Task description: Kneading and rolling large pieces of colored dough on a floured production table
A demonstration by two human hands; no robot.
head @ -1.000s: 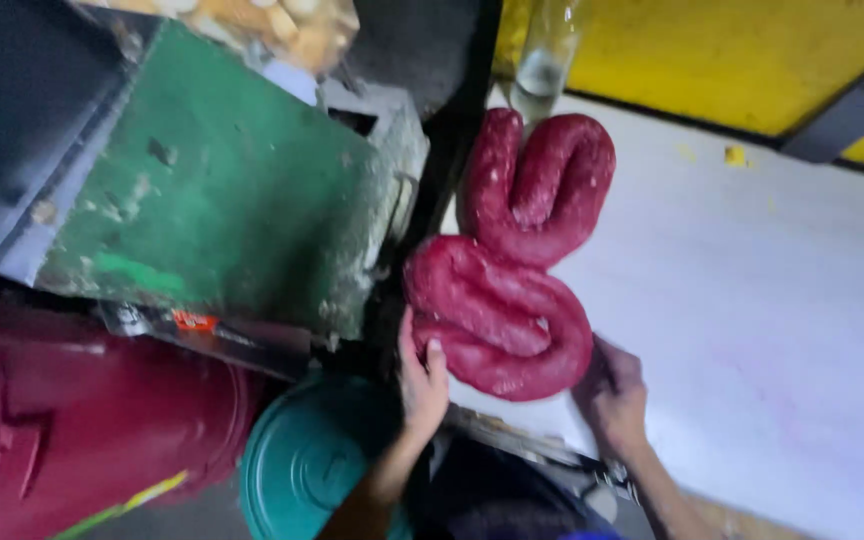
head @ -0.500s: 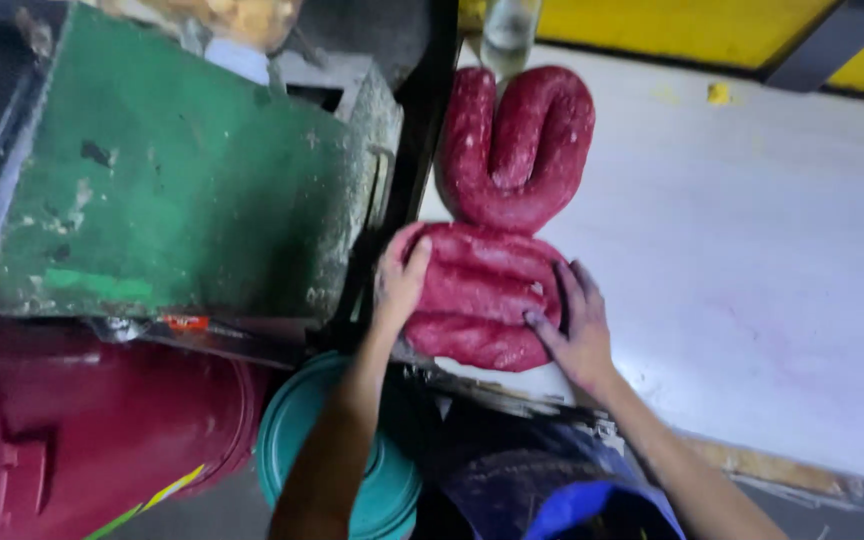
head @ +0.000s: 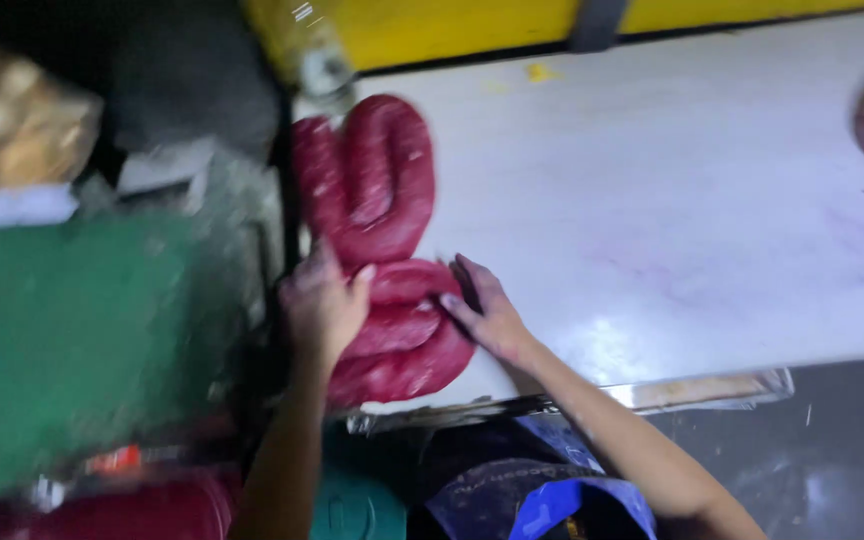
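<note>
Soft, doughy red mass [head: 382, 250], matt with a faint damp sheen, coiled in thick rolls. Smooth white surface [head: 672, 220], glossy where light catches near its front edge, stained faintly pink. Painted green metal housing [head: 72, 350], dull and scuffed. Glossy yellow painted wall [head: 452, 30] behind. Clear plastic bottle [head: 317, 55], shiny. Bare left hand [head: 322, 310] and right hand [head: 487, 315] pressed on the mass.
</note>
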